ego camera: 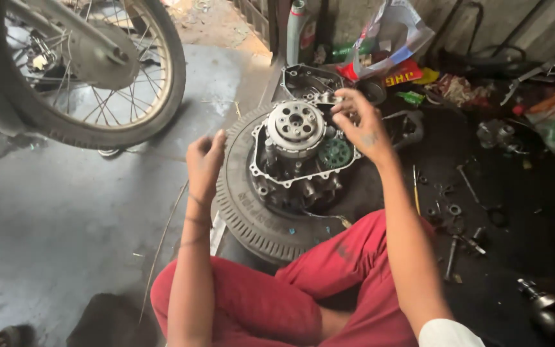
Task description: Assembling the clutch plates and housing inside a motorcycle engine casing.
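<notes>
A greasy engine case [290,173] lies on a black tyre [242,212] in front of my crossed legs in red trousers. A round silver clutch assembly [295,126] sits in the case, with a small green gear [335,153] beside it. My right hand [362,122] hovers over the right side of the clutch, fingers pinched around a small metal part near its upper edge. My left hand [204,164] hangs loosely curled at the tyre's left edge, holding nothing that I can see.
A spoked motorcycle wheel [91,71] stands at the upper left over the wet concrete floor. An engine cover [309,80], a bottle [297,29], plastic bags and wrappers lie behind the tyre. Bolts, washers and tools [457,225] are scattered on the dark ground to the right.
</notes>
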